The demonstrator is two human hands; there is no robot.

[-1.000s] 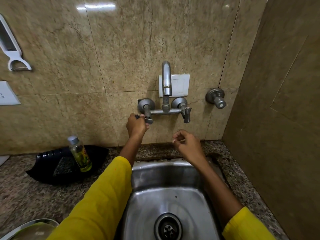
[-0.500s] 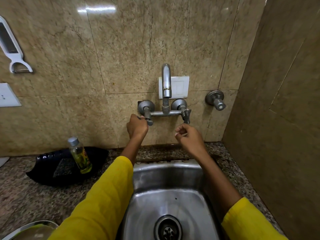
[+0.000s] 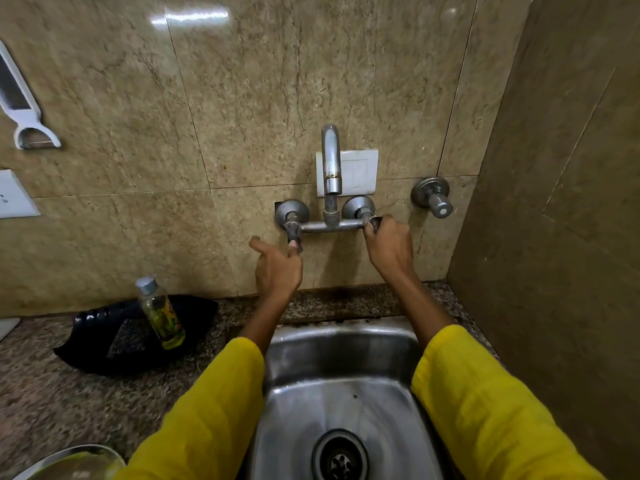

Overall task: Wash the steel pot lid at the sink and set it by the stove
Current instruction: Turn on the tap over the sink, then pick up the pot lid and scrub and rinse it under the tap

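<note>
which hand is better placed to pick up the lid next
Left, probably. The lid lies at the bottom left on the counter, on that arm's side, and the left hand is open, only touching the left tap handle. The right hand is closed on the right handle.

walls: glossy beige marble tiles – a ceiling light's glare near the top | right: brown side wall | counter: speckled granite – white switch plate on the wall
</note>
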